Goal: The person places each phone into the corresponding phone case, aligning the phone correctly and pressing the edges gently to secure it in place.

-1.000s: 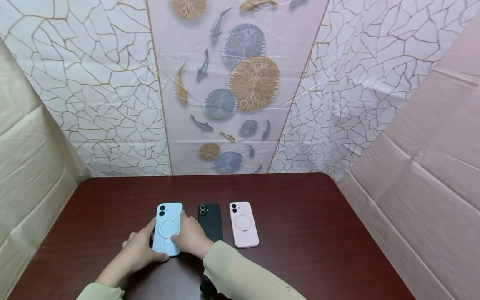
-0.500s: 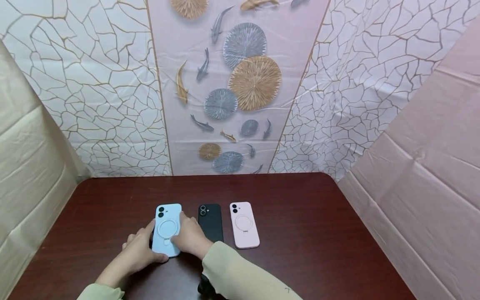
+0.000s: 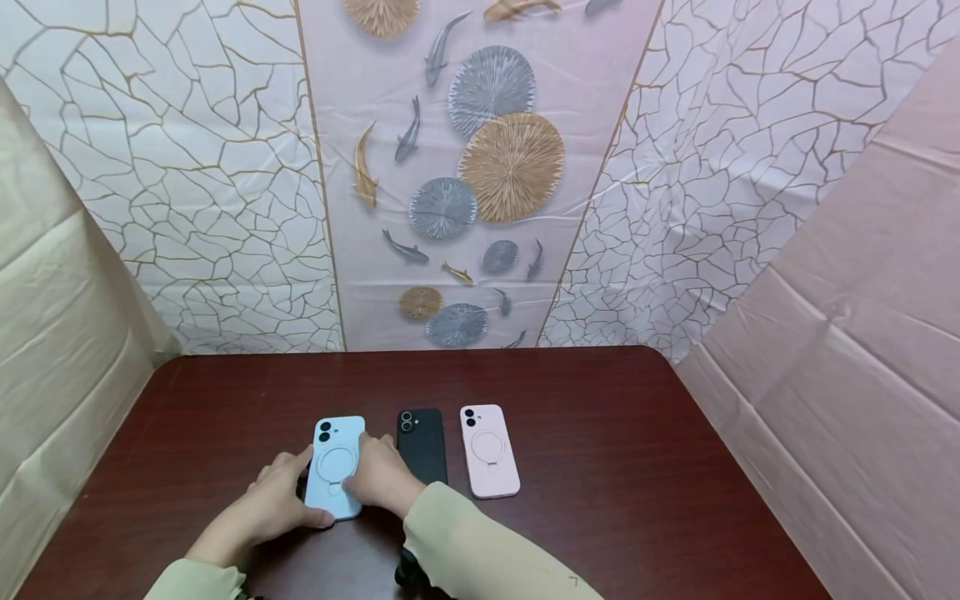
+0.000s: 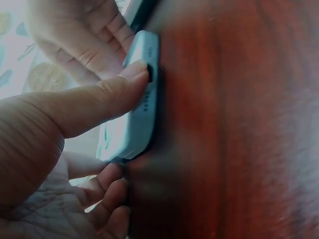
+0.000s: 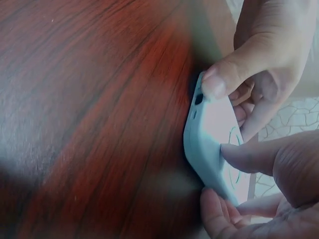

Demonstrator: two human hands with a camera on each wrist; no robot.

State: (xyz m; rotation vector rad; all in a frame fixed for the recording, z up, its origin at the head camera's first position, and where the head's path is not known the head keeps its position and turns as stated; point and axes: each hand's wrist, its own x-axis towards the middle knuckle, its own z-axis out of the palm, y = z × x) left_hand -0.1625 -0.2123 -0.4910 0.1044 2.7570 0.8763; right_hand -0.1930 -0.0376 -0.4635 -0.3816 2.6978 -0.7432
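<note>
A phone in a light blue case (image 3: 334,467) lies back up at the left of the table, its ring and camera lenses showing. My left hand (image 3: 272,500) grips it from the left, the thumb on the bottom edge by the port, as the left wrist view shows. From the right side my right hand (image 3: 384,473) pinches it, thumb on the back and fingers at the side edge. In the right wrist view the case (image 5: 207,134) sits close over the wood. A phone in a black case (image 3: 422,450) is partly hidden behind my right hand.
A phone in a pink case (image 3: 489,450) lies to the right of the black one. The dark red wooden table (image 3: 637,467) ends at a patterned curtain (image 3: 442,167). A small black object (image 3: 411,571) shows under the right sleeve.
The light blue phone has slid slightly toward me, with both hands still holding it. The black and pink phones have stayed in place.
</note>
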